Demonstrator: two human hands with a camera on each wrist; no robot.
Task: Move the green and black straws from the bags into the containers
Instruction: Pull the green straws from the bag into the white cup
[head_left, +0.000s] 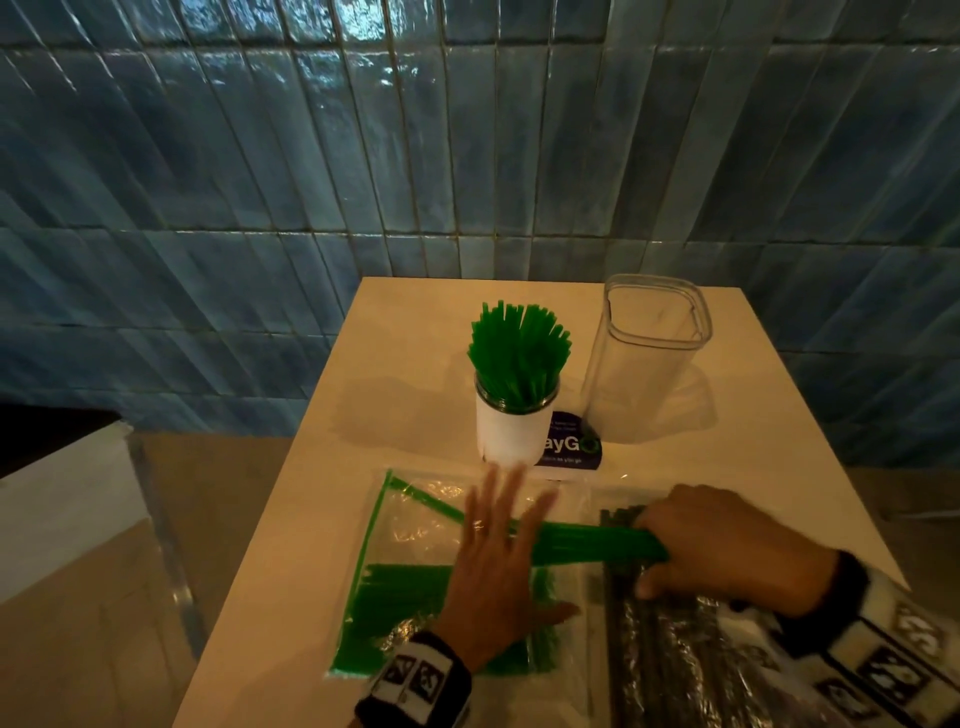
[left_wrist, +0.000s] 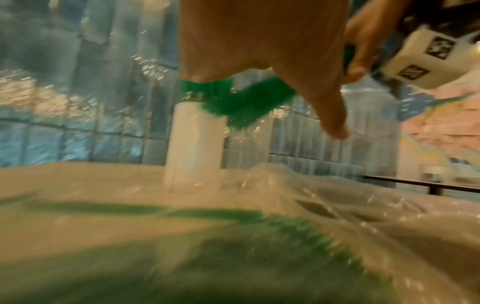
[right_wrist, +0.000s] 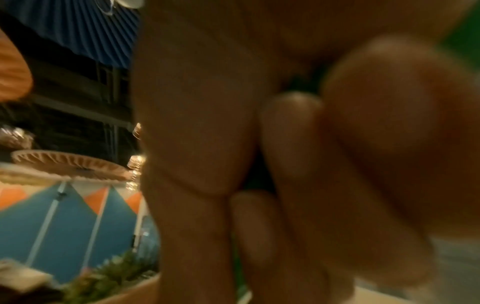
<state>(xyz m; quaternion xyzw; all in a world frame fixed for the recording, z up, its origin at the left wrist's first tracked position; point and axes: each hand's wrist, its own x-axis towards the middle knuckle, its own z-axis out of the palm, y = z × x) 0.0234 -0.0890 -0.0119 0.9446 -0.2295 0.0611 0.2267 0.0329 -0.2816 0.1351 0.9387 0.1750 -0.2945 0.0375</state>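
A clear bag (head_left: 415, 525) with a green edge lies flat on the table, with green straws (head_left: 405, 592) still in it. My left hand (head_left: 498, 540) hovers over it with straight, spread fingers. My right hand (head_left: 727, 551) grips a bundle of green straws (head_left: 597, 545) by one end, and the bundle reaches left under my left fingers. Under the right hand lies a second clear bag holding black straws (head_left: 670, 654). A white jar (head_left: 511, 431) full of upright green straws (head_left: 519, 358) stands behind. To its right stands an empty clear square container (head_left: 649, 364).
A dark blue card (head_left: 571, 452) with white lettering lies behind the jar's base. The cream table (head_left: 395, 364) backs onto a blue tiled wall (head_left: 363, 156). Its left and right edges drop to the floor. A white ledge (head_left: 57, 493) stands at the left.
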